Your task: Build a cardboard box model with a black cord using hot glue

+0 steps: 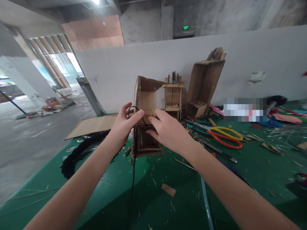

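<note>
An open cardboard box [146, 85] with a lower compartment stands upright on the green table. My left hand [127, 123] grips its left wall, thumb in front and the other fingers behind. A thin black cord [133, 179] loops by the left thumb, passes into the box and hangs down its left side over the table. My right hand [166, 129] reaches into the box from the right, with bent fingers closed around the cord near the inner shelf. The exact contact of its fingertips is partly hidden.
Behind stand a smaller cardboard piece [172, 95] and a tall cardboard box [203, 80] against the white partition [115, 70]. Scissors with red and yellow handles [227, 135] lie right. A fuzzy black coil [72, 159] and flat cardboard [92, 126] lie left. Scraps litter the green table [107, 195].
</note>
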Demonstrator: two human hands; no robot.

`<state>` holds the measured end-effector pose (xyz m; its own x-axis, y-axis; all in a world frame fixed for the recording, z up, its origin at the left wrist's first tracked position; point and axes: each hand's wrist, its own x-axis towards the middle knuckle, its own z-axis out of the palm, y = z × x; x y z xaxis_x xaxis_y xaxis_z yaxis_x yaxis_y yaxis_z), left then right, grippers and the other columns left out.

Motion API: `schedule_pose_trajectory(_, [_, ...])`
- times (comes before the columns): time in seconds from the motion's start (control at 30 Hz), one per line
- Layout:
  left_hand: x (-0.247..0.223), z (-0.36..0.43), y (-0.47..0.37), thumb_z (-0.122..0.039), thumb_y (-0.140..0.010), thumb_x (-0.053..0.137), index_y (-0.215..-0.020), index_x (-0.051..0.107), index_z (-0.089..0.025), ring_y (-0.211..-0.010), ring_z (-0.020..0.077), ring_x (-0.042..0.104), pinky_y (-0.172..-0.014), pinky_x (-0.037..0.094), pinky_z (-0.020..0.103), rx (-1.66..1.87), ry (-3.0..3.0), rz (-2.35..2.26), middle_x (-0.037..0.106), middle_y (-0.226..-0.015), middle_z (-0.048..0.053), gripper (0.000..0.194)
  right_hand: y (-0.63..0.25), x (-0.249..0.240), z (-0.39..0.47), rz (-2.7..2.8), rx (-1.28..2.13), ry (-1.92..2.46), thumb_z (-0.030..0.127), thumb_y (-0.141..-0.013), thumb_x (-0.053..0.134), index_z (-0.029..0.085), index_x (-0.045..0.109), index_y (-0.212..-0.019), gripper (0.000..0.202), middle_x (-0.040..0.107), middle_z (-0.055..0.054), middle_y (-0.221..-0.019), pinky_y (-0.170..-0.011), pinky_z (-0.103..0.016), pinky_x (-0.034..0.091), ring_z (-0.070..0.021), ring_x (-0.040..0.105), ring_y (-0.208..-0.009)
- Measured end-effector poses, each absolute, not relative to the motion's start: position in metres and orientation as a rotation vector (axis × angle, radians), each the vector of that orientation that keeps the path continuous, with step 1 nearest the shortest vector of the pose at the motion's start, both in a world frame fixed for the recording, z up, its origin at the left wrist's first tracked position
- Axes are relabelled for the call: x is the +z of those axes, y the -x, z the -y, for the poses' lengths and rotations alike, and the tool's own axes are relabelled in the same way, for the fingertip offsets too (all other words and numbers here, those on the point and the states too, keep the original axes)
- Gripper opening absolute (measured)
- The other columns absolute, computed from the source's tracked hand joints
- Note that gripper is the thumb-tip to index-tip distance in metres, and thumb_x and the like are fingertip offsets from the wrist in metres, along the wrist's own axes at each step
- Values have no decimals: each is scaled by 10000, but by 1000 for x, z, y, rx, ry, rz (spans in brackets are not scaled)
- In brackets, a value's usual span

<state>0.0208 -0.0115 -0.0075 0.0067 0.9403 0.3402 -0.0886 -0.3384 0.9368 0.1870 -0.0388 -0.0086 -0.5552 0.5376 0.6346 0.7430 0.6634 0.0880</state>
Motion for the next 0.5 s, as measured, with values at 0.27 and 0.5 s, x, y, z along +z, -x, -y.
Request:
schedule_pose_trajectory(0.27, [-4, 16, -21, -453, -669, 718, -1151, 446, -219, -723, 174, 573, -580, 481, 306, 1388, -1326, -1001, 540, -916, 47, 601, -185, -10, 36, 2340, -614, 962, 143, -904, 426, 124, 590, -825, 184, 548, -81, -856, -730, -330, 362, -202, 439, -838])
schedule_pose_trajectory(0.5, [-2, 16, -21, -462, -648, 735, -1191, 433, -215, -836, 229, 604, -616, 496, 333, 1361, -1314, -1059, 552, -1045, 98, 669, -187, -11, 37, 2343, -507, 1014, 355, -877, 522, 122, 595, -885, 245, 567, -83, -900, -755, -331, 360, -219, 473, -897])
